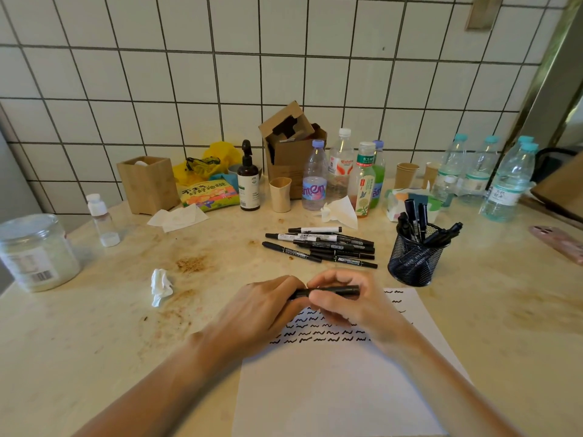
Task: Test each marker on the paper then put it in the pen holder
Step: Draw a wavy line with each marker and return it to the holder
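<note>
A black marker [334,291] lies level between both hands, just above the top of the white paper [340,383]. My left hand [265,307] grips its left end and my right hand [350,305] curls round its body. Rows of black squiggles [318,334] cross the upper part of the sheet, partly hidden by my hands. Several black markers [325,246] lie in a loose pile on the table beyond my hands. The black mesh pen holder [415,258] stands to the right of the pile with several markers sticking out of it.
Along the tiled wall stand water bottles [504,181], drink bottles [315,176], paper cups, a cardboard box [293,152], a dark pump bottle and a wooden box [148,182]. A plastic jar [34,252] sits at far left, a crumpled tissue [161,287] left of my hands, a phone [558,241] at far right.
</note>
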